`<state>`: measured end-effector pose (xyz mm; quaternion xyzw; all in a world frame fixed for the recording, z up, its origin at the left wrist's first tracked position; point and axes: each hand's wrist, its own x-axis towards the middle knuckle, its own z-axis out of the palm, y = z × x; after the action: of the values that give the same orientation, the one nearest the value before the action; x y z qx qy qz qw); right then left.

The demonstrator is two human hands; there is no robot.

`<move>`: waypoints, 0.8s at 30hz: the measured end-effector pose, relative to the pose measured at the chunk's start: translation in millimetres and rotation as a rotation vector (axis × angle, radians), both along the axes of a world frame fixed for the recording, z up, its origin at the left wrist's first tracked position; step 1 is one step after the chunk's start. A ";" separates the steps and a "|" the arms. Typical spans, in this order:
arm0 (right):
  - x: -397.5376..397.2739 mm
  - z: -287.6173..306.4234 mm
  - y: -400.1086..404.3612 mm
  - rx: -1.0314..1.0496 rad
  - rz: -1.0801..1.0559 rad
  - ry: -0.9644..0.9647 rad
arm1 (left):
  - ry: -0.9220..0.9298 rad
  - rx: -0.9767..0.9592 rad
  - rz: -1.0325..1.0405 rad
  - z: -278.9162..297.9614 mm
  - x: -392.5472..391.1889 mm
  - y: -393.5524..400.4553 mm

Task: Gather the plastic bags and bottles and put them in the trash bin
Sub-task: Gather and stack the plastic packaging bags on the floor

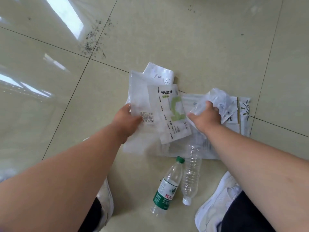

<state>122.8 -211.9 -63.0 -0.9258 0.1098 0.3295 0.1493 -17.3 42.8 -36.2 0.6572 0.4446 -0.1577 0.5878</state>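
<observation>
Mostly bare, the glossy cream tiled floor (pixel 50 72) is carrying overlapping clear plastic bags (pixel 167 114) mid-floor. Left hand (pixel 127 121) is pinching one bag's edge; right hand (pixel 205 116) is clenching a crumpled bag (pixel 217 97). Nearer the white shoes (pixel 215 203), a green-labelled clear bottle (pixel 165 188) and a ribbed clear bottle (pixel 190 174) are lying just beside each other.

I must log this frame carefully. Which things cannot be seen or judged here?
- Trash bin: nowhere in the head view.
- Left hand fingertips: hidden behind the clear bags.
- Flat bag: partly covered by the right hand and its crumpled bag.
- Bag print: too small and blurred.
</observation>
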 end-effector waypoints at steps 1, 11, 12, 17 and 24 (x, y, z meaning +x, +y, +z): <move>-10.0 -9.8 -13.5 -0.091 0.062 0.067 | 0.019 0.038 -0.002 -2.9 -2.5 2.0; -30.9 -29.5 2.2 0.188 0.194 -0.078 | -0.030 -0.008 0.041 -17.8 10.4 -32.4; -31.5 -25.1 8.7 0.247 0.244 -0.066 | -0.033 0.005 0.034 -18.5 13.3 -35.5; -27.6 1.4 27.6 0.297 0.197 -0.132 | -0.075 0.071 -0.047 -8.0 23.0 -34.9; -26.2 40.6 46.7 0.522 0.623 0.056 | -0.005 -0.201 0.017 10.4 22.6 -6.6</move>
<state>96.5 -165.2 -22.4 -0.8365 -0.2593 0.4008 0.2690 5.3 36.2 -25.8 0.5915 0.4305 -0.1949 0.6533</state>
